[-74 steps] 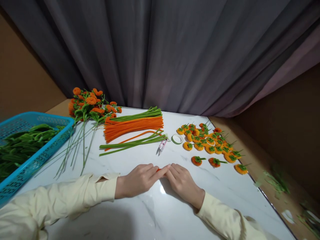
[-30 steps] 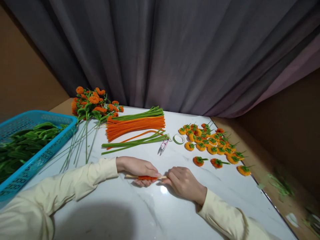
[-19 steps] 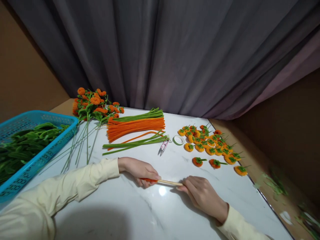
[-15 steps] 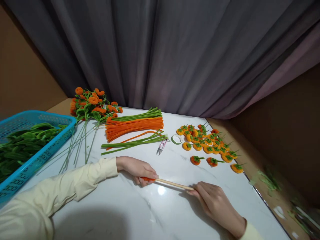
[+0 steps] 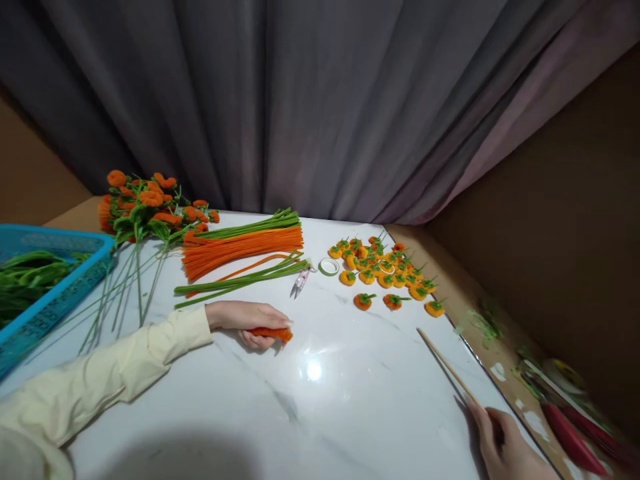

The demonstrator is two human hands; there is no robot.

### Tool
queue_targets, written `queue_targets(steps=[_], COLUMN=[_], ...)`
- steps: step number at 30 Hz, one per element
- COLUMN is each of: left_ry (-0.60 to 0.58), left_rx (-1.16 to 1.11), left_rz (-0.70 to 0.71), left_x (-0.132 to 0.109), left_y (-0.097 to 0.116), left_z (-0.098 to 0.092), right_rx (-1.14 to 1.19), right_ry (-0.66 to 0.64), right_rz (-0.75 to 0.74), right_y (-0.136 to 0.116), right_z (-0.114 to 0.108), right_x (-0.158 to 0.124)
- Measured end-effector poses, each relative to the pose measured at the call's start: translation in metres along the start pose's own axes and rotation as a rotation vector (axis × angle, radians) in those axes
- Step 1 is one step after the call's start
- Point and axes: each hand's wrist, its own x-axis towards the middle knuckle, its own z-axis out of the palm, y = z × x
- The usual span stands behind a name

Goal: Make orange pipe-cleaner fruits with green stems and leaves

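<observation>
My left hand (image 5: pixel 253 321) is closed around a coil of orange pipe cleaner (image 5: pixel 274 332), its fuzzy end showing past my thumb and fingertips. At the lower right, my right hand (image 5: pixel 503 437) pinches one end of a thin wooden stick (image 5: pixel 447 363), which points up and left over the table. Beyond my left hand lie green pipe cleaners (image 5: pixel 240 283) and a bundle of orange pipe cleaners (image 5: pixel 245 250). Small thread snips (image 5: pixel 300 283) with pink handles rest beside a roll of green tape (image 5: pixel 329 267).
Several orange and yellow flower heads (image 5: pixel 385 279) with green tops spread at the right back. A blue basket (image 5: pixel 60 303) of green leaves stands left, near orange flowers (image 5: pixel 150 199) on long stems. Red-handled pliers (image 5: pixel 570 437) lie past the table's right edge.
The stick has come out of the orange coil in my left hand. My right hand has carried it away to the lower right. The whole view has shifted rightward.
</observation>
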Motion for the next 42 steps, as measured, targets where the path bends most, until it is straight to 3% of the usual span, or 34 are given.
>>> queue_targets(steps=[2,6,11,15,20,24,29,36,39,42], left_ry=[0.031,0.071,0.091,0.083,0.081,0.066,0.02,-0.004,-0.051,-0.052], left_rx=[0.009,-0.003,-0.008,-0.006,0.017,0.015,-0.009,0.067,0.067,0.068], left_rz=[0.013,0.05,0.058,0.067,0.108,0.118,0.122,0.141,0.147,0.15], left_x=[0.001,0.003,0.004,0.003,0.003,0.003,0.001,0.002,0.004,0.005], left_y=[-0.001,-0.003,-0.003,-0.001,-0.001,-0.001,0.004,0.001,-0.001,-0.003], left_z=[-0.001,-0.002,-0.003,-0.001,0.0,-0.001,0.001,-0.003,-0.008,-0.011], right_rx=[0.021,0.108,0.246,0.223,0.196,0.214,0.13,0.044,0.025,0.006], right_ry=[0.068,0.174,0.228,0.335,0.365,0.23,0.008,-0.235,-0.293,-0.339], right_rz=[0.06,-0.015,-0.212,-0.382,-0.701,-1.063,-1.458,-1.661,-1.756,-1.8], right_y=[-0.004,-0.007,-0.004,-0.005,-0.032,-0.096,-0.213,-0.372,-0.413,-0.433], right_z=[0.003,0.01,0.017,0.017,-0.005,-0.036,-0.054,-0.017,0.001,0.01], right_x=[-0.001,0.007,0.013,0.01,0.014,0.026,0.038,0.039,0.026,0.016])
